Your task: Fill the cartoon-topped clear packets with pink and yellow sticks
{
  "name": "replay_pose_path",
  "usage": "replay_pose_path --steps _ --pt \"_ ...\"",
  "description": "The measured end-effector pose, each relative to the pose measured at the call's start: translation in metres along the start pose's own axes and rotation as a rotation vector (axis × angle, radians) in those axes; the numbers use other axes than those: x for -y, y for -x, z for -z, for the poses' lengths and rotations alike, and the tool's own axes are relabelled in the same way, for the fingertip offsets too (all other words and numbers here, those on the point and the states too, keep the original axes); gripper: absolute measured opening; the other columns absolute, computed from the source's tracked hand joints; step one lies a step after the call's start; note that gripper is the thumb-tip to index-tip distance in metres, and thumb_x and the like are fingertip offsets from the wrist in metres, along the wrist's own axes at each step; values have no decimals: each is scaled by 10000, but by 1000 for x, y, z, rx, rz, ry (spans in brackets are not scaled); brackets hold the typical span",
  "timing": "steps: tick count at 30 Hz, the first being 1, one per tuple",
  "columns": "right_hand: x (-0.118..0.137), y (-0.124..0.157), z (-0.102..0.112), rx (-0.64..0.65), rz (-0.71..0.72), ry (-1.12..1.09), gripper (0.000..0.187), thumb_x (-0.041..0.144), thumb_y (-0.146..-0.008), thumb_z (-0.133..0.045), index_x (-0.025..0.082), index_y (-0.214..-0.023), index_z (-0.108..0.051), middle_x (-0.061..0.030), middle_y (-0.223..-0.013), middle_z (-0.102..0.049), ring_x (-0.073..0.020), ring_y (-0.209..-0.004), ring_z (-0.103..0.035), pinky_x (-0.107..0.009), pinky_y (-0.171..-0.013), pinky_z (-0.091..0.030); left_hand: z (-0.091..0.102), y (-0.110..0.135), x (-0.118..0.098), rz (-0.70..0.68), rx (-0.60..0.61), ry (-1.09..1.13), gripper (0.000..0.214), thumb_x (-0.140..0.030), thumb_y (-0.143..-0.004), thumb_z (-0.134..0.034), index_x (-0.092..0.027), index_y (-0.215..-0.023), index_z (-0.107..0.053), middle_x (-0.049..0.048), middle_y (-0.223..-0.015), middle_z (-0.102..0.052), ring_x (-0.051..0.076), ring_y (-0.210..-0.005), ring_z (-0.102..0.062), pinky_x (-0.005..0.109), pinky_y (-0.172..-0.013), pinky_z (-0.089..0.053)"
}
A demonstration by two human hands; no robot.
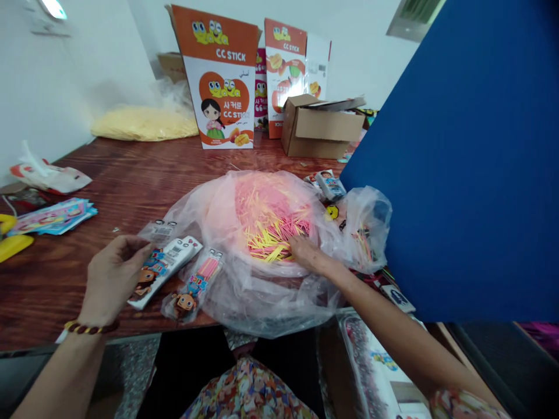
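My left hand (114,273) is closed, thumb and fingers pinching a clear printed packet (161,230) at its edge. Under and beside it lies a stack of white-backed printed packets (174,259). Just right of that stack, a packet filled with pink sticks (205,270) rests on the table. My right hand (304,254) reaches into a heap of thin pink and yellow sticks (273,235), its fingertips hidden among them. The heap sits in a large, opened clear plastic bag (262,305) that spreads over the table's front edge.
A smaller clear bag (371,221) and small printed packs (331,185) stand right of the heap. A blue panel (458,174) borders the right side. Printed cartons (227,93) and a brown box (327,131) are at the back. Yellow-handled scissors (15,244) lie far left.
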State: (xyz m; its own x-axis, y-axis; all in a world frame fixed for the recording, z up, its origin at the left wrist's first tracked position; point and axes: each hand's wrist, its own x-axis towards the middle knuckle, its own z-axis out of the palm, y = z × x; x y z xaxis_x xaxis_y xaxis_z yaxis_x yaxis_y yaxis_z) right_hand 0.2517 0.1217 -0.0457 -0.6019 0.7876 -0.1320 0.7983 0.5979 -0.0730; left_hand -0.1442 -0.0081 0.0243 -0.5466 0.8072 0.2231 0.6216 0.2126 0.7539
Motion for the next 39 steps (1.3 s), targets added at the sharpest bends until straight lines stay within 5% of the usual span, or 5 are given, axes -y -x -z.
replay_pose_path --steps 5,14,19,27,39 --pt "-5 5 0 -94 -88 -324 200 208 -948 -408 146 -949 -598 -82 -864 -672 -175 -762 -579 -270 -695 -415 -8 25 -25 193 113 502 328 -366 -609 -812 -197 -862 -689 -35 -801 -692 127 -705 -597 218 -663 -486" --pt "-5 2 1 -120 -191 -429 110 255 -906 -449 182 -888 -529 -11 -710 -584 -155 -666 -520 -247 -611 -343 -42 64 -49 388 314 854 402 -338 -532 -898 -178 -837 -689 -19 -768 -700 112 -653 -622 197 -610 -504" --pt "-4 3 3 -203 -219 -665 121 290 -878 -467 197 -804 -489 -15 -749 -615 -162 -720 -558 -257 -658 -403 -54 80 -50 380 406 864 331 -344 -613 -865 -164 -848 -716 18 -823 -725 118 -733 -642 186 -664 -504" --pt "15 4 -17 -494 -241 -1016 233 436 -867 -482 224 -856 -580 -45 -840 -677 -227 -851 -609 -367 -788 -480 -48 82 -51 401 387 906 297 -332 -617 -867 -172 -809 -706 1 -789 -701 106 -685 -618 172 -609 -489" --pt "28 16 -15 -490 -200 -1115 160 394 -859 -520 238 -881 -551 -27 -907 -646 -215 -905 -568 -373 -876 -437 -59 90 -60 391 457 891 298 -330 -658 -839 -168 -865 -700 8 -826 -698 120 -735 -624 191 -662 -492"
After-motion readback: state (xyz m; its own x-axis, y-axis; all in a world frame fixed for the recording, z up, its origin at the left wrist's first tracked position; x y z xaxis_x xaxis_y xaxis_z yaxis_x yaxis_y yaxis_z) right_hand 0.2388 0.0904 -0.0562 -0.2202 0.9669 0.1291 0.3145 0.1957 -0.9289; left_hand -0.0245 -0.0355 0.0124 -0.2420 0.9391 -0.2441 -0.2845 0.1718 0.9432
